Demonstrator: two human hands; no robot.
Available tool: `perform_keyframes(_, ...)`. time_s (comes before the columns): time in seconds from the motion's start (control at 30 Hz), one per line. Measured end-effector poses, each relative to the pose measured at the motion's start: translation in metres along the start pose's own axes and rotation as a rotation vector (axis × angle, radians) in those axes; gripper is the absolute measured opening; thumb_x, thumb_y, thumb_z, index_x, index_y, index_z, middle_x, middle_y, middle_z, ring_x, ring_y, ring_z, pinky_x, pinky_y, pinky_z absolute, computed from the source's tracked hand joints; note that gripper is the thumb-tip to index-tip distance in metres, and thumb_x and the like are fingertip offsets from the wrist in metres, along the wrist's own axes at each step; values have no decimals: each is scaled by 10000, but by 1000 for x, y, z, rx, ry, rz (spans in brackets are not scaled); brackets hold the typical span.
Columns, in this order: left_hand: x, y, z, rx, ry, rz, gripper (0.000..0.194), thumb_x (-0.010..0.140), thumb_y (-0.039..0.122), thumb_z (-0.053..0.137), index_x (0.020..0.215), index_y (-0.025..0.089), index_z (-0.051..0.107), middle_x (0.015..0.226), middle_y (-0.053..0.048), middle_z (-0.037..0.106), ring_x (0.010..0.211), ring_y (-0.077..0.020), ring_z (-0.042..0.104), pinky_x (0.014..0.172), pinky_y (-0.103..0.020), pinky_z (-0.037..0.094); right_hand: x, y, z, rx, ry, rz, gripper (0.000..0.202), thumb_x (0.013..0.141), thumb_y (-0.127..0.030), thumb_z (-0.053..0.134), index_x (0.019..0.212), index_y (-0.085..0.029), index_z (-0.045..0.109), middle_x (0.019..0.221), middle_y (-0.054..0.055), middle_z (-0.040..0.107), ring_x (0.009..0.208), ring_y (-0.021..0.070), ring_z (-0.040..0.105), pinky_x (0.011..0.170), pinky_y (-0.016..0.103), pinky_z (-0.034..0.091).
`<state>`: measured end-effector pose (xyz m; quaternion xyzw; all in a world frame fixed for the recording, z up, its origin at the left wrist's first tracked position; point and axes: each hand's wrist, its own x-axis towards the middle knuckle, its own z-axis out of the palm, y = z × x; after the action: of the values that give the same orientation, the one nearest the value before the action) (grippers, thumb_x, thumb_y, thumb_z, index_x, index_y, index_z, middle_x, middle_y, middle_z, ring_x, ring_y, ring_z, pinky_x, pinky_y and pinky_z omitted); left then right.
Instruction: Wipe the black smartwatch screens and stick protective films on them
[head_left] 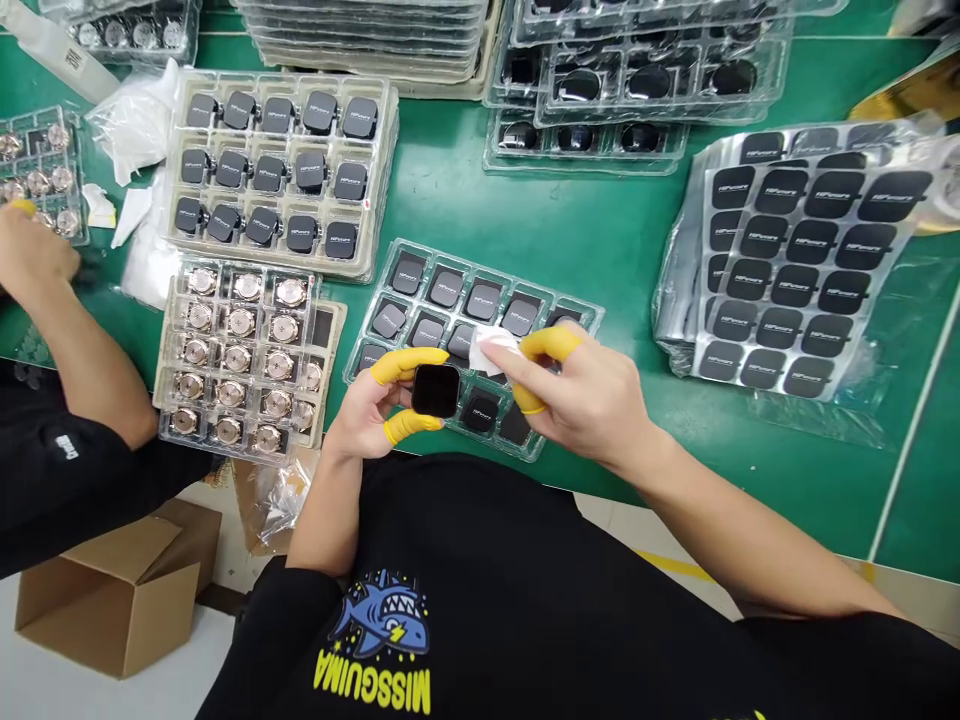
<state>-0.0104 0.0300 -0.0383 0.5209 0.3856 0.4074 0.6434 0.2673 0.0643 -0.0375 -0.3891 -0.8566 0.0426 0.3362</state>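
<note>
Between the yellow-cotted thumb and finger of my left hand (375,412) is a square watch face (436,391), its glossy black screen facing me. My right hand (592,385), also with yellow finger cots, grips a folded white wiping cloth (495,346) just to the right of the watch face, apart from it. Under both hands lies a clear plastic tray (536,449) whose pockets hold black square pieces with a printed label (448,287). My hands cover part of its front pockets.
Left of my hands stand trays of round metallic watch parts (237,359) and a stack of trays with black labelled squares (268,174). Printed film sheets (814,250) lie right. More trays (645,85) line the back. A co-worker's arm (105,345) reaches in left, above a cardboard box (120,590).
</note>
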Motion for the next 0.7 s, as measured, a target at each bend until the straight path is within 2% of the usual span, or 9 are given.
perform_keyframes(0.07, -1, 1, -1, 2, 3, -8, 669, 885, 437, 975, 1467, 236, 715, 1118, -82, 836, 803, -180, 829, 697, -247, 693, -6, -2, -4, 113, 26, 38, 527, 935, 11, 593, 1327, -257, 822, 871, 30, 701, 723, 170, 582, 583, 284, 438)
perform_keyframes(0.23, -1, -2, -2, -24, 0, -35, 741, 847, 492, 997, 1476, 214, 721, 1257, -139, 842, 929, -234, 855, 728, -272, 701, -18, -15, -12, 279, 18, -62, 511, 1010, -110, 652, 1462, -319, 765, 909, 15, 709, 815, 186, 655, 685, 315, 535)
perform_keyframes(0.4, 0, 0, -1, 33, -39, -19, 736, 859, 520, 984, 1488, 234, 730, 1218, -122, 850, 999, -242, 853, 767, -252, 706, -11, -23, -4, 337, 4, -203, 374, 1037, -152, 713, 1400, -239, 751, 863, -6, 661, 761, 165, 584, 666, 310, 480)
perform_keyframes(0.5, 0, 3, -3, 92, -104, -39, 671, 885, 444, 974, 1486, 255, 742, 1238, -112, 844, 1002, -223, 847, 750, -217, 694, 2, -21, -4, 305, -55, -303, 340, 1068, -147, 690, 1397, -218, 736, 853, -6, 652, 756, 161, 553, 660, 313, 433)
perform_keyframes(0.57, 0, 1, -6, 132, -148, -48, 653, 883, 392, 976, 1478, 254, 745, 1218, -102, 853, 981, -217, 850, 769, -226, 705, 9, -19, -3, 233, -118, -307, 369, 1099, -154, 633, 1447, -243, 716, 826, -10, 621, 769, 172, 536, 649, 314, 396)
perform_keyframes(0.63, -3, -2, -8, 159, -129, -50, 663, 848, 382, 1003, 1446, 229, 760, 1195, -111, 865, 972, -234, 860, 778, -247, 720, 13, -17, -1, 158, -151, -269, 407, 1102, -137, 593, 1475, -251, 710, 807, -4, 592, 789, 188, 522, 634, 313, 365)
perform_keyframes(0.7, -7, -4, -10, 167, -24, -62, 676, 802, 399, 1036, 1397, 201, 783, 1184, -132, 872, 963, -252, 869, 744, -251, 726, 10, -14, 4, 106, -139, -212, 422, 1071, -101, 579, 1439, -232, 735, 818, 11, 596, 810, 195, 516, 623, 306, 357)
